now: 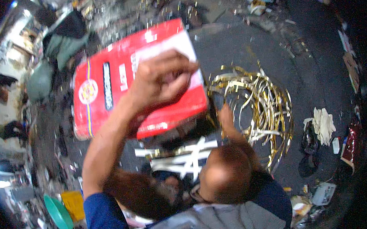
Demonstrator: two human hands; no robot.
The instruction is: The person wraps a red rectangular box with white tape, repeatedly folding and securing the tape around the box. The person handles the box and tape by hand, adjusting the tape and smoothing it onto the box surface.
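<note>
A red box (107, 77) with a white panel and a round emblem lies tilted in front of my knees. My left hand (165, 80) is over its top, fingers curled and thumb pressed in near the right edge. Anything inside that grip is too small or blurred to make out. My right hand (225, 114) is low at the box's right side, its fingers mostly hidden and smeared. Next to it lies a loose coil of gold and white strips (274, 114). More white strips (186, 160) cross between the box and my knees.
The dark floor (229, 45) carries scattered scraps. To the right lie a pale glove (323, 126) and a dark red packet (352, 145). A green basin (58, 214) and a yellow piece (74, 206) are at lower left. Grey-green sacks (63, 46) stand at far left.
</note>
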